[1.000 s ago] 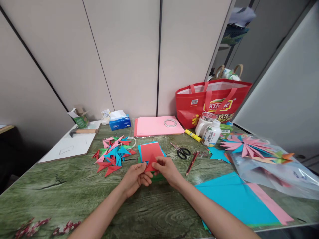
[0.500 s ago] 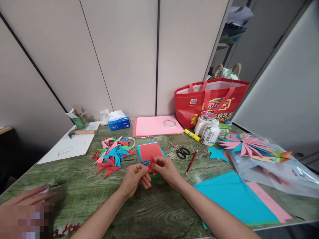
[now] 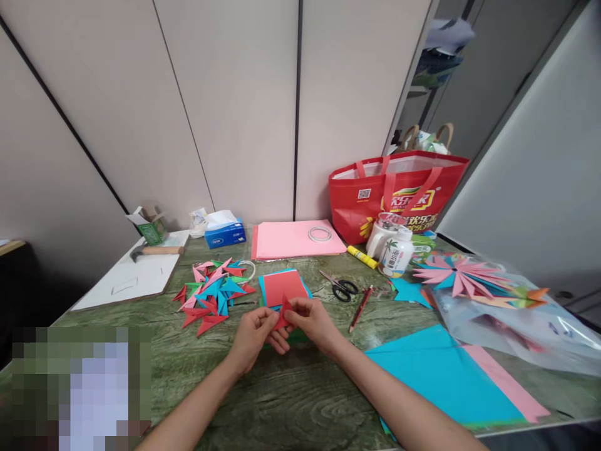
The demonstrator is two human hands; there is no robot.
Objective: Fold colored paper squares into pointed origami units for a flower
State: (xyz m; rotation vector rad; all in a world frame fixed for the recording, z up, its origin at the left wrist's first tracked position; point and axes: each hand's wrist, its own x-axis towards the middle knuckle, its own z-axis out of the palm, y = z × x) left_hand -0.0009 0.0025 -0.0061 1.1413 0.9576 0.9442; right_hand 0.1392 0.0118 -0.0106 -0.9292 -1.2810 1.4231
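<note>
A small folded piece of red paper is pinched between my two hands, its pointed tip standing up. My left hand grips its left side, with the lower fingers spread beneath it. On the other side, my right hand pinches it between thumb and forefinger. Just behind lies a stack of square paper, red on top with blue and green edges under it. To the left is a heap of folded paper pieces in pink, red, blue and green.
Scissors, a red pencil and a yellow glue stick lie to the right. Blue sheets cover the front right. Behind stand a white bottle and red bag. A hammer rests on a white board at left.
My hands stay almost in place, shifting slightly on the red paper. At the lower left, another person's hand seen before is now not visible; a blurred patch covers a larger area there.
</note>
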